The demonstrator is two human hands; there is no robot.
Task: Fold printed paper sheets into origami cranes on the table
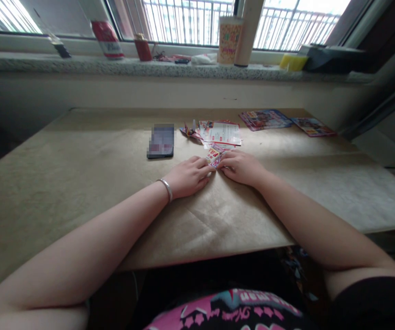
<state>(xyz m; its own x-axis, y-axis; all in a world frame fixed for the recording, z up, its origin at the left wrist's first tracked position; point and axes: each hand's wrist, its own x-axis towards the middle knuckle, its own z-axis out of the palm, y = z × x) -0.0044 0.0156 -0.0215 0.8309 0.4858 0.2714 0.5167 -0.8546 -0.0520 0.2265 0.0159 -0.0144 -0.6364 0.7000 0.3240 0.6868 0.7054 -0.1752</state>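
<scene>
A small printed paper (214, 155) in red, yellow and pink lies on the table before me, with slanted edges that look folded. My left hand (189, 176), a silver bangle at its wrist, presses the near left edge of this paper with its fingertips. From the other side my right hand (243, 167) pinches the paper's right edge, thumb and fingers close together. The two hands' fingertips nearly meet at the lower corner and hide part of the sheet. Just beyond, flat printed sheets (222, 133) lie in a loose pile, beside a crumpled or folded colourful paper piece (191, 133).
A phone (161, 142) with a blurred screen lies left of the papers. Colourful printed packs or leaflets (266, 119) sit at the back right, with another stack (312, 127) beside them. The windowsill (170, 68) holds a can (107, 40), a paper cup (230, 41) and small clutter.
</scene>
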